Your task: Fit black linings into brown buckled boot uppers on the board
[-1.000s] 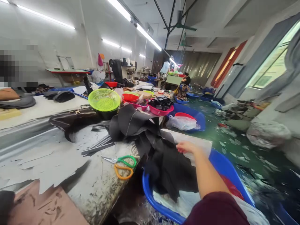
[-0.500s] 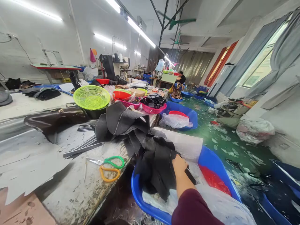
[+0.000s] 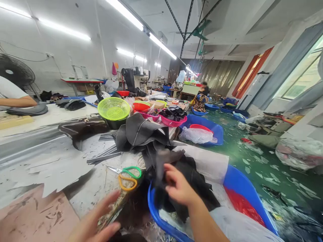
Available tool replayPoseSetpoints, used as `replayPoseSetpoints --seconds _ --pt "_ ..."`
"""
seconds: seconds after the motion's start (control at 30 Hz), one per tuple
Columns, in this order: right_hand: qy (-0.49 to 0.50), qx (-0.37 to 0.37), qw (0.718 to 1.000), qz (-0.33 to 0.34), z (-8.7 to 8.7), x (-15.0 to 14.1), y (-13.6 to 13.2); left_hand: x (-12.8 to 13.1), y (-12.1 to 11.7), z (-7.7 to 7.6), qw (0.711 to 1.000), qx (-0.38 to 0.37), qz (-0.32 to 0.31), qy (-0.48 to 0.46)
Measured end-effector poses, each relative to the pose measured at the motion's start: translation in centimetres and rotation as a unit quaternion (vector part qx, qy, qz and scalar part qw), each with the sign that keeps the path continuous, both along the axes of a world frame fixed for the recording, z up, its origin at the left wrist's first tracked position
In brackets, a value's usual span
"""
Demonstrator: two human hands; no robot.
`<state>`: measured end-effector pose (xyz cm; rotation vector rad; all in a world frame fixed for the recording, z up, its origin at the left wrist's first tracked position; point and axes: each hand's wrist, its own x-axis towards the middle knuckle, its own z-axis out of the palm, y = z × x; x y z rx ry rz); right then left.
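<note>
My right hand (image 3: pixel 180 185) is over the blue tub, its fingers curved and apart, close to the black fabric pieces (image 3: pixel 199 181) heaped there. Just beyond its fingertips a dark grey piece (image 3: pixel 161 164) is smeared by motion; whether they touch it I cannot tell. My left hand (image 3: pixel 101 218), blurred, hovers at the table's front edge with thumb and fingers spread and nothing between them. Scissors (image 3: pixel 128 176) with one green and one orange handle lie on the table beyond it. A pile of dark grey cut pieces (image 3: pixel 141 131) rests on the table corner.
The blue tub (image 3: pixel 157 218) stands against the table edge, with a red plastic bag (image 3: pixel 243 205) inside. Grey sheets (image 3: pixel 50 168) and dark strips (image 3: pixel 104 154) cover the table's left. A lime basket (image 3: pixel 113 109) and pink basket (image 3: pixel 170 121) stand farther back. Another person's arm (image 3: pixel 19 101) is at far left.
My right hand has moved left and let go of the black fabric it gripped. My left hand has come into view. The camera has turned left, bringing the other person's arm into view.
</note>
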<state>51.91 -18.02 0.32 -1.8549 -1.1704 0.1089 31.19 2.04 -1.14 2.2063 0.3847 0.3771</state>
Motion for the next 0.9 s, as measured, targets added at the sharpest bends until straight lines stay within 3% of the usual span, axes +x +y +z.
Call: replayPoseSetpoints --seconds 0.07,0.13,0.27,0.33,0.43,0.5,0.57,0.67,0.73,0.9 --pt "0.027 0.019 0.986 0.162 1.7 -3.4 2.0 2.4 -0.6 1.5 0.991 -0.128 -0.036 -0.033" --pt "0.036 0.019 0.966 0.257 2.5 -6.0 3.8 4.0 -1.1 3.4 0.974 -0.222 -0.027 -0.018" --pt "-0.006 0.024 0.933 0.36 3.5 -7.5 5.3 3.3 -0.5 7.3 0.936 -0.334 0.109 -0.031" --pt "-0.063 0.09 0.929 0.353 5.0 -7.2 5.1 1.8 0.5 9.3 0.937 -0.314 0.149 -0.045" --pt "-0.196 0.174 0.947 0.186 8.5 -6.5 4.6 -0.4 1.7 12.3 0.981 -0.159 0.101 -0.046" --pt "-0.262 0.115 0.943 0.172 10.9 -6.0 4.6 -1.4 2.2 14.2 0.995 -0.044 0.067 -0.065" --pt "-0.27 0.039 0.934 0.228 12.8 -5.4 4.5 -2.2 2.7 15.5 0.99 0.001 0.092 -0.107" --pt "-0.243 0.018 0.925 0.291 14.4 -4.2 4.1 -2.6 4.0 16.4 0.968 -0.041 0.176 -0.176" --pt "-0.234 0.034 0.91 0.34 15.3 -3.5 3.6 -2.4 5.1 16.5 0.962 -0.085 0.195 -0.172" --pt "-0.208 -0.051 0.855 0.472 17.9 -2.6 3.8 -0.6 5.9 16.0 0.96 -0.221 0.115 -0.13"
